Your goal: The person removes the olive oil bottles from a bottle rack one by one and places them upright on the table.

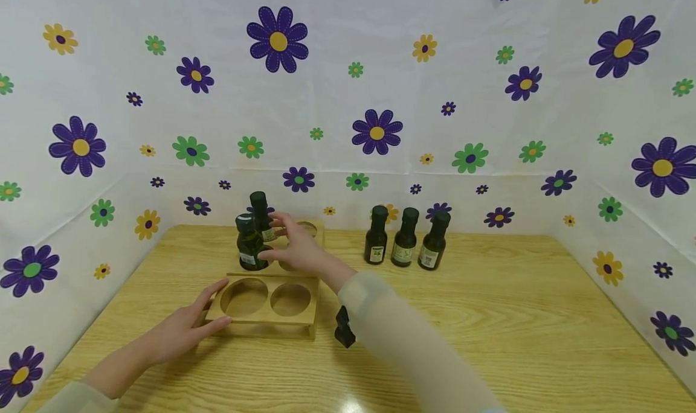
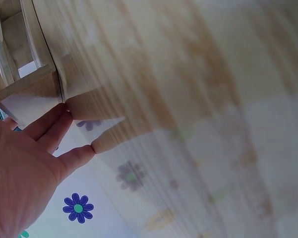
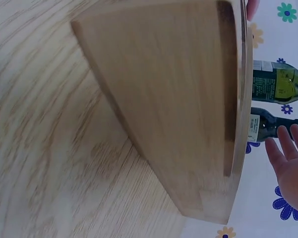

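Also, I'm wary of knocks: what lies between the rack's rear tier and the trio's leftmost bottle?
In the head view, bare tabletop separates the rack from that bottle; the right sleeve passes in front.

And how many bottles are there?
5: two bottles at the back left of the rack, near the right hand, and three bottles on the table to the right. More may be hidden.

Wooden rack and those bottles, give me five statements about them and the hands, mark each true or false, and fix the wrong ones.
1. Three bottles stand on the table, right of the rack. True.
2. The two front holes each hold a bottle. False: both are empty.
3. The left hand touches the rack. True.
4. The right hand is beside the three bottles. False: it is by the two rack bottles.
5. A flowered backdrop hangs behind the table. True.
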The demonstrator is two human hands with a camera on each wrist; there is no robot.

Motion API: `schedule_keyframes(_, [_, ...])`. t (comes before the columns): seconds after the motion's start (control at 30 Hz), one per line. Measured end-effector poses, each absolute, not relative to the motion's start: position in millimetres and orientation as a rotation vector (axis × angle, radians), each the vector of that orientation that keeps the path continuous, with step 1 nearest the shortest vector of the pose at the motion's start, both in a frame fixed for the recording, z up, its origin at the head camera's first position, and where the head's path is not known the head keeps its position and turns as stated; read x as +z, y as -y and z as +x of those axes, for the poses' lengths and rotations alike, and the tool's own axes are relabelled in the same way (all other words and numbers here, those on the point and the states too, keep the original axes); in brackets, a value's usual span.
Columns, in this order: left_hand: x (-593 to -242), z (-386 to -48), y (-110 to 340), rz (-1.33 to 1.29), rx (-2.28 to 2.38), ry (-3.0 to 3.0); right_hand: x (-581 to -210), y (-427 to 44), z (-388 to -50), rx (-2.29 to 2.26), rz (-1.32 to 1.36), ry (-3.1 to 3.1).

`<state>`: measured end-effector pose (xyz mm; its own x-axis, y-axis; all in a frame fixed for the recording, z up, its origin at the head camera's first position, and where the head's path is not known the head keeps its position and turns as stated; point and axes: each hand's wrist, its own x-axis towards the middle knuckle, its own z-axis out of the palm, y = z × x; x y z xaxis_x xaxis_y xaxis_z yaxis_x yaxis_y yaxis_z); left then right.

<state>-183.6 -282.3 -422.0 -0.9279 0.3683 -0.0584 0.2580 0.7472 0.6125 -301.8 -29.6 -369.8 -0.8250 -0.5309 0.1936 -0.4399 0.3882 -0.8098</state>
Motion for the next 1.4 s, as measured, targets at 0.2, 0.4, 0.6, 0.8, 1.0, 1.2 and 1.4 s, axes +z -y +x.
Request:
schedule_keyframes(0.2, [-422.8, -185.5, 283.0, 0.494, 0.925, -2.780, -365.9, 40.2, -301.8, -1.401, -0.879, -2.542])
schedule_keyframes(0.4, [-422.4, -186.5, 282.1, 0.486, 0.911, -2.779, -364.7, 48.3, -302.1, -1.330, -0.861, -2.532])
schedule_keyframes(0.6, [-421.1, -186.3, 281.3, 0.495, 0.927, -2.773, -366.6, 55.1, -302.8, -1.295, -0.830, -2.513])
schedule_keyframes(0.8, [-421.6, -185.9, 280.9, 0.495, 0.941, -2.760, -368.0, 59.6, -303.2, -1.285, -0.786, -2.524])
schedule_keyframes(1.0, [-421.3, -185.5, 280.8, 0.502, 0.942, -2.754, -369.9, 61.6, -303.7, -1.264, -0.772, -2.541])
schedule_keyframes(1.2, [-420.4, -184.3, 280.5, 0.497, 0.951, -2.749, -372.3, 63.1, -304.3, -1.263, -0.786, -2.566])
schedule_keyframes(1.4, [-422.3, -184.0, 282.5, 0.485, 0.937, -2.765, -373.2, 64.8, -302.7, -1.282, -0.781, -2.567])
